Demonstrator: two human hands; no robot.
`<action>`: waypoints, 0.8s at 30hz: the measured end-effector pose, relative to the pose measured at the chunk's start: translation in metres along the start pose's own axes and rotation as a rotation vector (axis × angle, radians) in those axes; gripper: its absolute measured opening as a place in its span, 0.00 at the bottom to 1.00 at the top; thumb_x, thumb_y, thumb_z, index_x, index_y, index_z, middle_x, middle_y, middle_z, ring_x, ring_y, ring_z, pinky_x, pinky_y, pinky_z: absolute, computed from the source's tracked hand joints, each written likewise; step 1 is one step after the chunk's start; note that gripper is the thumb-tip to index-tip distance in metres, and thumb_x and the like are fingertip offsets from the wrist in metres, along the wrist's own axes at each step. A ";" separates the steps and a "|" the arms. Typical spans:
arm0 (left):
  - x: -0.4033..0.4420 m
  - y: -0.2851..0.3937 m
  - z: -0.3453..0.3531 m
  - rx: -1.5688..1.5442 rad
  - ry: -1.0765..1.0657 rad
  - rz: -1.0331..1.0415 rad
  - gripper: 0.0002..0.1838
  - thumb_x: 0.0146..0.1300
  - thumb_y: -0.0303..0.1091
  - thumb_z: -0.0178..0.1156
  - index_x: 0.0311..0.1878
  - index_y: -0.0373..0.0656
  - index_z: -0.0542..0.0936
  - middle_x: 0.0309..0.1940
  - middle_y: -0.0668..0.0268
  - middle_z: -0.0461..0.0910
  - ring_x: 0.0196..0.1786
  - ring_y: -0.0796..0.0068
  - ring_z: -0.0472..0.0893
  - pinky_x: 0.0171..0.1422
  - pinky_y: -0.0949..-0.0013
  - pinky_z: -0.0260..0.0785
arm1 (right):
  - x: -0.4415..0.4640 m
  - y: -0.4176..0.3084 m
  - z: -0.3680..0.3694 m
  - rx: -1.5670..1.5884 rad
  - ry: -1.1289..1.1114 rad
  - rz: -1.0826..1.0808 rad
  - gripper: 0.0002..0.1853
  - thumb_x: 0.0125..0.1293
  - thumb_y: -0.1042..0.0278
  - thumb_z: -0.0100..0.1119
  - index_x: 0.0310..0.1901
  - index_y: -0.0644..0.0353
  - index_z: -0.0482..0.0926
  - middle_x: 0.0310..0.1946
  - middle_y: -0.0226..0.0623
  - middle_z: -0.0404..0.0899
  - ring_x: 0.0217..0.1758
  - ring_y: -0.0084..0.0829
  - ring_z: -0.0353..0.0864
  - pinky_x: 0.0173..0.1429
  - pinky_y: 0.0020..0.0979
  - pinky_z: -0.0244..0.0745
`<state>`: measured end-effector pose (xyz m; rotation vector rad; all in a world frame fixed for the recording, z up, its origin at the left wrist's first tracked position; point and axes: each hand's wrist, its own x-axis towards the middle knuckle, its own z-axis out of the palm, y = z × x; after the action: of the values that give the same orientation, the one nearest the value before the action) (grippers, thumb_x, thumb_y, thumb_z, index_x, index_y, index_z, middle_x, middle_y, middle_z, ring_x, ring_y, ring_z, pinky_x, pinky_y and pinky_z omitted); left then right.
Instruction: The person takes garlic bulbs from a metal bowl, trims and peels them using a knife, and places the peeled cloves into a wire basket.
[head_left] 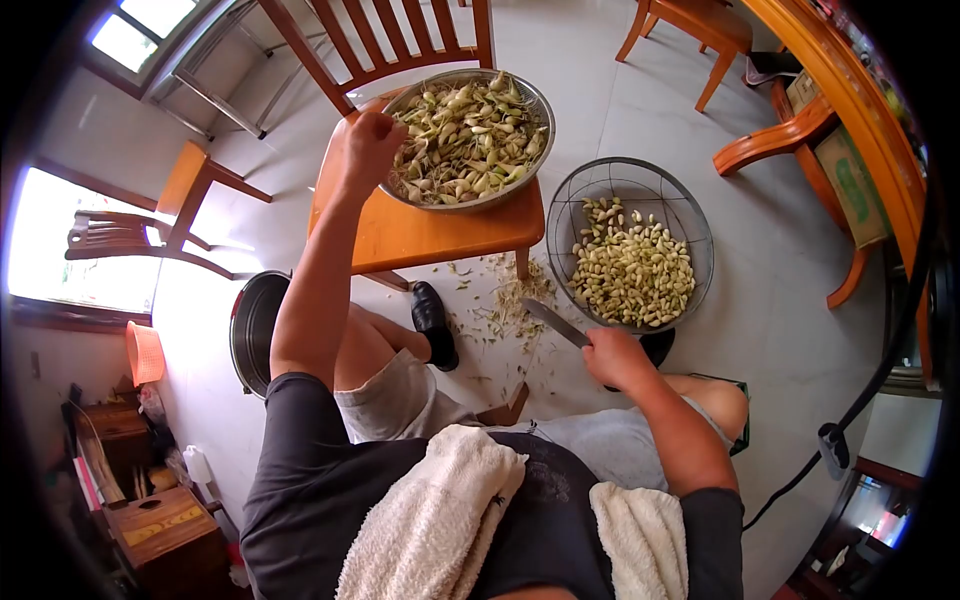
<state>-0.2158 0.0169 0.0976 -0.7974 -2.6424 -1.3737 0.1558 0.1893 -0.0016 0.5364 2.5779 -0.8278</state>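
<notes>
My left hand [372, 150] is at the left rim of a metal colander bowl [548, 135], fingers curled together; whatever they pinch, if anything, I cannot make out. Heaped in this bowl are untrimmed small bulbs [470, 135], pale green-white with stringy roots and stalks. A wooden chair [430, 240] bears it. Lower right, my right hand [617, 358] grips a knife [556, 322], its blade pointing up and left over the floor. Beyond the blade stands a round wire-framed basket [630, 172] with many cleaned bulbs [635, 265] spread inside.
Trimmings [515, 300] litter the tiled floor below the chair, near a black shoe [432, 315]. A dark metal bucket [258, 330] stands left of my left arm. Another wooden chair [190, 200] is at far left; a wooden table [850, 75] runs along the right. A black cable [870, 385] hangs at right.
</notes>
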 end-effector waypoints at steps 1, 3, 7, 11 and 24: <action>-0.002 -0.004 -0.003 -0.138 -0.029 -0.011 0.12 0.60 0.34 0.61 0.40 0.33 0.77 0.31 0.61 0.80 0.34 0.74 0.79 0.41 0.71 0.72 | 0.000 0.002 -0.001 0.015 0.025 0.008 0.10 0.58 0.66 0.51 0.35 0.63 0.78 0.36 0.52 0.79 0.43 0.52 0.78 0.49 0.47 0.72; -0.016 0.002 -0.016 -0.415 -0.085 -0.027 0.10 0.62 0.31 0.60 0.40 0.32 0.77 0.32 0.62 0.80 0.34 0.75 0.79 0.41 0.73 0.72 | 0.000 0.003 -0.006 0.054 0.085 0.023 0.11 0.59 0.66 0.52 0.35 0.64 0.78 0.35 0.51 0.79 0.43 0.52 0.78 0.48 0.46 0.72; -0.074 0.030 -0.016 -0.871 -0.185 -0.133 0.09 0.61 0.27 0.62 0.41 0.33 0.76 0.26 0.65 0.78 0.28 0.77 0.78 0.35 0.74 0.72 | -0.016 -0.007 -0.037 0.178 0.235 0.000 0.10 0.59 0.66 0.54 0.34 0.64 0.78 0.30 0.53 0.78 0.38 0.52 0.78 0.41 0.43 0.73; -0.140 0.040 0.015 -0.938 -0.243 -0.284 0.08 0.59 0.27 0.64 0.38 0.35 0.75 0.27 0.66 0.79 0.28 0.79 0.78 0.33 0.76 0.72 | -0.032 -0.005 -0.043 0.386 0.399 -0.155 0.08 0.57 0.71 0.58 0.36 0.65 0.79 0.28 0.49 0.79 0.31 0.46 0.79 0.34 0.36 0.72; -0.215 0.037 0.085 -0.923 -0.451 -0.334 0.09 0.63 0.29 0.60 0.40 0.33 0.77 0.31 0.65 0.81 0.32 0.78 0.79 0.40 0.74 0.73 | -0.031 -0.021 -0.029 0.170 0.705 -0.562 0.14 0.53 0.78 0.59 0.43 0.60 0.79 0.24 0.37 0.75 0.24 0.38 0.76 0.29 0.34 0.72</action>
<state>0.0026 0.0104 0.0137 -0.7937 -2.3990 -2.8947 0.1660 0.1832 0.0446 0.1429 3.4089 -1.2147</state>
